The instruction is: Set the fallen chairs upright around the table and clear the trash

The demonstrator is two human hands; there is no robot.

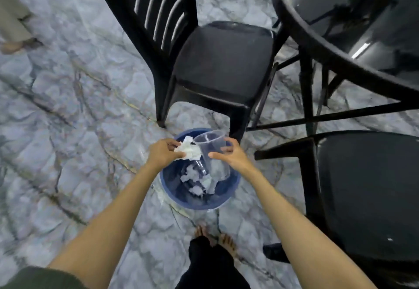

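Standing barefoot on a grey marble-patterned floor (68, 111), a person reaches both bare arms forward over a blue wastebasket (235, 184), with bare feet (217, 238) and a dark trouser leg visible at the bottom of the frame. Nearest on the right stands an upright black chair (362, 186), its seat facing up. Above the wastebasket, the left hand (162, 152) is closed in a pinch on a crumpled white paper napkin (189, 151), while the right hand (231, 155) has its fingers spread loosely around the side of a clear plastic cup (214, 152); whether they truly grip it cannot be told. The cup hangs tilted over the basket's mouth, rim upward and away from the person, touching the napkin. Inside the basket lie more scraps of white paper (195, 180). Just beyond it stands a second upright black chair (217, 62) with a slatted back. At upper right curves the round glossy black bench (340, 28), its crossbraced legs showing beneath.
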